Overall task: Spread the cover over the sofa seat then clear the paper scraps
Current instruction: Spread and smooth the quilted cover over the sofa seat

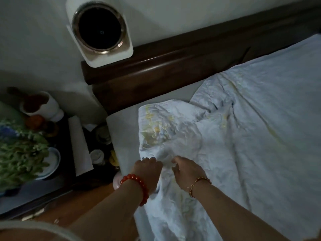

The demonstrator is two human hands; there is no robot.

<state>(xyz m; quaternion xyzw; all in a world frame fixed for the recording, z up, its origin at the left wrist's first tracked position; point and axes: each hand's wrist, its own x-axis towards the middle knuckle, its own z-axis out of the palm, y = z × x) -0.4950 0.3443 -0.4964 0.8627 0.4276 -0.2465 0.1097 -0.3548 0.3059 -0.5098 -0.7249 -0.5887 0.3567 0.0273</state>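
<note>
Far left there's a dark side tabletop [69, 173] crammed with stuff: a leafy green plant [20, 152], a white jar [43, 105] near the wall, and a long white folded sheet [80, 145] lying along its right edge. Above that, a white appliance with a big dark round face [99, 26] sits on the dark wood sofa frame [173, 66]. Then the pale sofa seat [125, 129], partly bare on its left side. The left hand [147, 168], red bead bracelet [137, 186] on the wrist, is clenched on the cover [251, 136] at the seat's front edge. Just beside it the right hand [188, 171], with a thin gold bracelet [198, 186], has its fingers curled onto the same fabric, though whether its grip is really closed I can't tell. The cover, light blue with yellowish floral print, is bunched near the hands and lies smoother across the seat to the right.
</note>
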